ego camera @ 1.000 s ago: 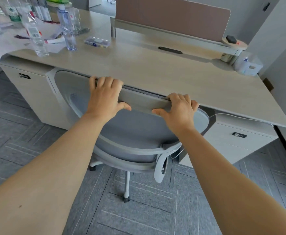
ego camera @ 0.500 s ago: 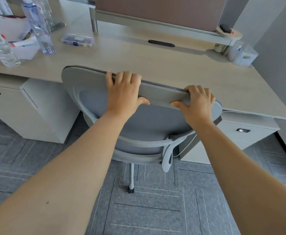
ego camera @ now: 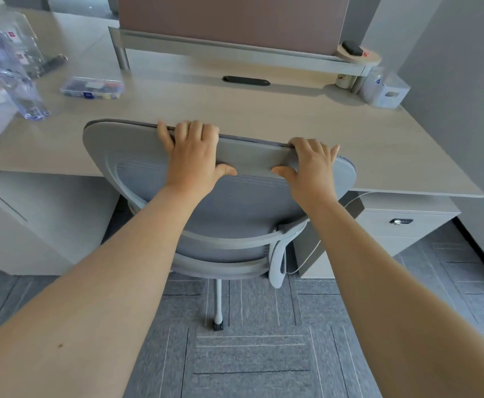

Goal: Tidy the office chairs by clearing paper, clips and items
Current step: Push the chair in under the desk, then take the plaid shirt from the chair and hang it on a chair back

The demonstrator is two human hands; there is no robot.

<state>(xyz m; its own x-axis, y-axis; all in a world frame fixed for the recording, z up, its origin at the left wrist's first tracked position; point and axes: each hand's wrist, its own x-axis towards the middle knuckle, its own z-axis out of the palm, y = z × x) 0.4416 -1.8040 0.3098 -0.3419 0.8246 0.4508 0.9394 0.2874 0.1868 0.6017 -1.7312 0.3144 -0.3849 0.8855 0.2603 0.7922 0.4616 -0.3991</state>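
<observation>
The office chair (ego camera: 243, 214) stands at the picture's centre, its backrest top against the near edge of the desk (ego camera: 263, 119), which lies toward 12 o'clock. The left hand (ego camera: 193, 156) and right hand (ego camera: 311, 170) sit side by side on that top rim (fingers over the far side). On the desk, a water bottle (ego camera: 11, 79) stands at 10 o'clock, a clip box (ego camera: 92, 87) just right of it. A tissue box (ego camera: 384, 90) sits at 2 o'clock, under the shelf (ego camera: 235, 50). A drawer unit (ego camera: 401, 222) lies at 3 o'clock below the desk.
</observation>
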